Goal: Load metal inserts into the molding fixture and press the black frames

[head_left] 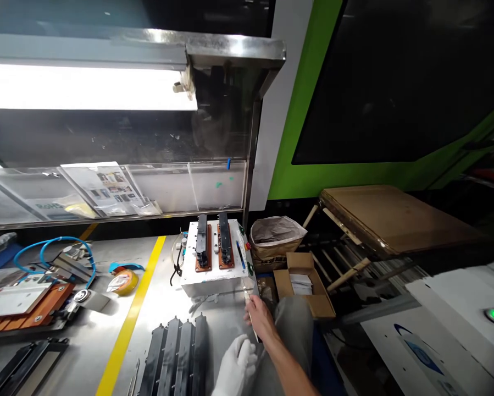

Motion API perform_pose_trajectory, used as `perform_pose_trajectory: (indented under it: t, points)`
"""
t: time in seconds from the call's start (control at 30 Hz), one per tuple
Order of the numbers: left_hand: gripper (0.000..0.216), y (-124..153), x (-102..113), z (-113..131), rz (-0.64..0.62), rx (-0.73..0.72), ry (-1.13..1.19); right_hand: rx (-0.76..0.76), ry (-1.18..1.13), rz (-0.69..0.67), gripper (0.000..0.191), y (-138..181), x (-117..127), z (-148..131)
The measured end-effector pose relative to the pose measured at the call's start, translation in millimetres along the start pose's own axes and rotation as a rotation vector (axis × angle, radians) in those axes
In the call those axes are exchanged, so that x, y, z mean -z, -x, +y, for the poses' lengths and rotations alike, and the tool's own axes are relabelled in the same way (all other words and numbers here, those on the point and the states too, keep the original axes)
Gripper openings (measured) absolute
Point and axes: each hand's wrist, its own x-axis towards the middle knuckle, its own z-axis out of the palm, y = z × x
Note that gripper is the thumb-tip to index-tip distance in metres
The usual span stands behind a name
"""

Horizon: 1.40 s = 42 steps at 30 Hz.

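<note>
My right hand [260, 320] is bare and closed around a thin white stick-like tool [247, 297], at the right edge of the steel bench just in front of the white test fixture [214, 275]. That fixture carries two long black parts [201, 242] on orange plates. My left hand [236, 367] wears a white glove and rests low by my lap, fingers loosely curled, with nothing visible in it. Several long black parts [175, 355] lie side by side on the bench [85, 352] to the left of my hands.
A yellow stripe [131, 319] crosses the bench. At the left are a roll of yellow tape [123, 281], blue tubing [44, 248] and an orange jig [20, 308]. Right of the bench stand an open cardboard box [302, 283], a lined bin [275, 237] and a wooden board [390, 217].
</note>
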Motion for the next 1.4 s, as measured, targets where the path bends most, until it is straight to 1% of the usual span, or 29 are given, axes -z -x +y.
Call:
perform_pose_trajectory:
  t: [0.07, 0.17, 0.23, 0.3, 0.37, 0.4, 0.43, 0.5, 0.6, 0.67, 0.73, 0.83, 0.87, 0.93, 1.0, 1.03, 1.07, 1.1, 1.13, 1.17, 1.2, 1.27, 1.33, 1.4]
  points:
    - [0.104, 3, 14, 2, 0.019, -0.044, 0.000, -0.023, 0.016, 0.009, 0.033, -17, -2, 3]
    - [0.103, 5, 35, 8, 0.015, -0.058, -0.034, -0.079, 0.047, 0.001, 0.026, -26, -6, 15]
    - [0.102, 1, 47, 10, 0.025, -0.070, -0.051, -0.140, 0.069, -0.022, 0.027, -18, -9, 27]
    - [0.104, -7, 57, 10, 0.070, -0.067, -0.070, -0.188, 0.088, -0.043, 0.031, -3, -10, 39]
    - [0.103, -15, 63, 12, 0.094, -0.060, -0.088, -0.194, 0.077, -0.055, 0.038, 10, -8, 43]
    - [0.100, -17, 65, 13, 0.096, -0.068, -0.101, -0.182, 0.040, -0.057, 0.045, 15, -6, 41]
    - [0.096, -18, 66, 16, 0.092, -0.088, -0.112, -0.166, -0.029, -0.059, 0.052, 17, -5, 34]
    - [0.089, -16, 66, 22, 0.076, -0.129, -0.124, -0.122, -0.270, -0.065, 0.063, 15, -1, 14]
    - [0.086, -11, 63, 32, 0.076, -0.140, -0.129, -0.086, -0.653, -0.113, 0.064, 1, -1, -17]
    - [0.085, -9, 61, 37, 0.073, -0.137, -0.137, -0.130, -0.773, -0.134, 0.064, -7, -4, -25]
    - [0.080, -8, 63, 40, 0.077, -0.159, -0.154, -0.208, -0.803, -0.119, 0.067, -8, -11, -15]
    - [0.065, -9, 71, 46, 0.120, -0.239, -0.182, -0.312, -0.791, -0.099, 0.077, 4, -19, 23]
    - [0.059, -9, 74, 51, 0.162, -0.287, -0.213, -0.340, -0.771, -0.101, 0.081, 9, -20, 37]
    - [0.047, -9, 80, 68, 0.295, -0.433, -0.314, -0.372, -0.724, -0.085, 0.089, 15, -13, 58]
    - [0.040, -8, 81, 98, 0.459, -0.650, -0.417, -0.364, -0.656, -0.042, 0.090, 14, 2, 62]
    - [0.038, -8, 80, 117, 0.526, -0.770, -0.452, -0.339, -0.604, -0.014, 0.088, 10, 13, 55]
    - [0.038, -9, 78, 139, 0.592, -0.882, -0.488, -0.301, -0.531, 0.012, 0.086, 3, 24, 42]
    - [0.037, -11, 75, 163, 0.649, -0.977, -0.544, -0.241, -0.441, 0.038, 0.083, -4, 36, 25]
    - [0.034, -14, 71, 188, 0.670, -1.026, -0.625, -0.157, -0.333, 0.057, 0.080, -13, 46, 3]
    - [0.032, -18, 67, 213, 0.684, -1.033, -0.696, -0.047, -0.218, 0.073, 0.075, -23, 55, -22]
    - [0.030, -23, 63, 236, 0.697, -1.044, -0.768, 0.092, -0.109, 0.085, 0.067, -33, 61, -49]
    - [0.030, -37, 54, 275, 0.722, -1.028, -0.907, 0.383, 0.081, 0.093, 0.056, -55, 64, -103]
    - [0.034, -53, 47, 300, 0.720, -0.976, -0.998, 0.572, 0.210, 0.090, 0.051, -79, 55, -150]
    - [0.038, -67, 43, 310, 0.726, -0.889, -1.007, 0.699, 0.330, 0.069, 0.044, -101, 37, -186]
